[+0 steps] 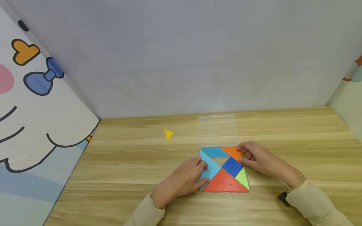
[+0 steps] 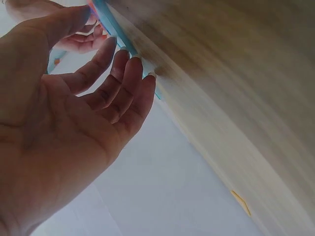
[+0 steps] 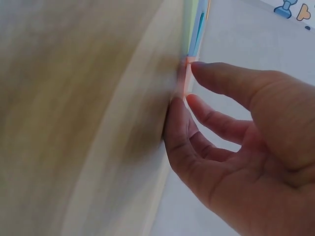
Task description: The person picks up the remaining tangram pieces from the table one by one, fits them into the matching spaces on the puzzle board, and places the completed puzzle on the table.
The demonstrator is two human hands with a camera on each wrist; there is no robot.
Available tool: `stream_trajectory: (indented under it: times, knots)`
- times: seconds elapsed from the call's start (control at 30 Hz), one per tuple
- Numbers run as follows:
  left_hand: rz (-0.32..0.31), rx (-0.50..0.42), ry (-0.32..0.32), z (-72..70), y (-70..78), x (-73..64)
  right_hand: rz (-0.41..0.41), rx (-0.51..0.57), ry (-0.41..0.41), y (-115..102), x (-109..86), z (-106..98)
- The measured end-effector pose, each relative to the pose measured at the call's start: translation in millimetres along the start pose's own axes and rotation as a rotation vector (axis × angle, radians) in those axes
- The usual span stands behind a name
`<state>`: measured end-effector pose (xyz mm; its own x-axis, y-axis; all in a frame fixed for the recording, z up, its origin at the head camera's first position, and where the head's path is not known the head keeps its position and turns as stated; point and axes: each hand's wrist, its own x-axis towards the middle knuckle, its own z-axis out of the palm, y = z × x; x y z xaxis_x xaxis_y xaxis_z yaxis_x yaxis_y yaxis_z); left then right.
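Note:
Tangram pieces lie flat in a clear tray (image 1: 226,192). My left hand (image 1: 185,177) rests its relaxed fingertips and thumb on the light-blue triangle (image 1: 211,169) at the tray's left side. At the upper right corner, the thumb and fingertips of my right hand (image 1: 258,159) touch the orange triangle (image 1: 232,152). A blue parallelogram (image 1: 214,152) lies along the top, beside the orange piece. Below are a dark-blue square (image 1: 233,167), a light-green triangle (image 1: 242,179) and a red triangle (image 1: 224,182). A triangular gap shows tabletop colour in the middle.
A yellow triangle (image 1: 168,135) lies loose on the wooden table (image 1: 118,175), left of and beyond the tray. Behind the tray lies a clear flat panel (image 1: 217,130). A small black object (image 1: 283,198) shows at the right sleeve. A pale backdrop (image 1: 198,62) rises behind.

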<state>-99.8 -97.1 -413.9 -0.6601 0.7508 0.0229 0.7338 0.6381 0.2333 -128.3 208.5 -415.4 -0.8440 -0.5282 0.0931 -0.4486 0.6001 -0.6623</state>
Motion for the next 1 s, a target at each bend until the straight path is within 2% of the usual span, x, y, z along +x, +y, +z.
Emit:
stream_trajectory:
  times: [0.2,0.37,0.5,0.67,1.0]
  knots:
    - [0.013,-0.002,0.094,0.5,-4.8,-0.5,0.007,0.001,0.001,-2,-1.1,0]
    - [-0.007,-0.014,0.165,-0.5,-10.9,-1.5,0.018,0.006,-0.003,-3,-0.9,0]
    - [-0.062,-0.034,0.192,-3.5,-16.5,-1.0,0.021,0.004,-0.007,-4,-0.1,0]
    - [-0.152,-0.072,0.187,-7.4,-23.0,-1.5,0.022,0.008,-0.01,-3,0.4,-1]
    - [-0.268,-0.088,0.232,-10.3,-32.0,0.9,0.016,0.014,-0.008,-2,0.4,-1]
